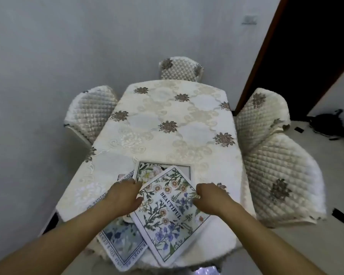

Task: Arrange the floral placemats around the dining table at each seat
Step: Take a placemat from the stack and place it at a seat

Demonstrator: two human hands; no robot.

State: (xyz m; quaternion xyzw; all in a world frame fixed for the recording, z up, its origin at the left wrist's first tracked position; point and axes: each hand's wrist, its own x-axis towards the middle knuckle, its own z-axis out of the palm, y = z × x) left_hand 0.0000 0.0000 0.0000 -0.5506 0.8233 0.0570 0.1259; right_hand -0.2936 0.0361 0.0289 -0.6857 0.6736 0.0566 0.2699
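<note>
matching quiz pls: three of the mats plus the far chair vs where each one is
Things
1. BEAUTIFUL mat
2. blue mat
3. white-flower mat
4. far chair

Places
a. partly under the top one, at its near left
b. at the far end of the table
c. top of the pile
d. partly under the top one, on its far side

Pairs: 1-c, 2-a, 3-d, 4-b

Overlapping placemats (pixel 167 211) lie at the table's (pixel 167 112) near end; 1 chair (pixel 91 110) stands left, 1 behind, 2 right.
</note>
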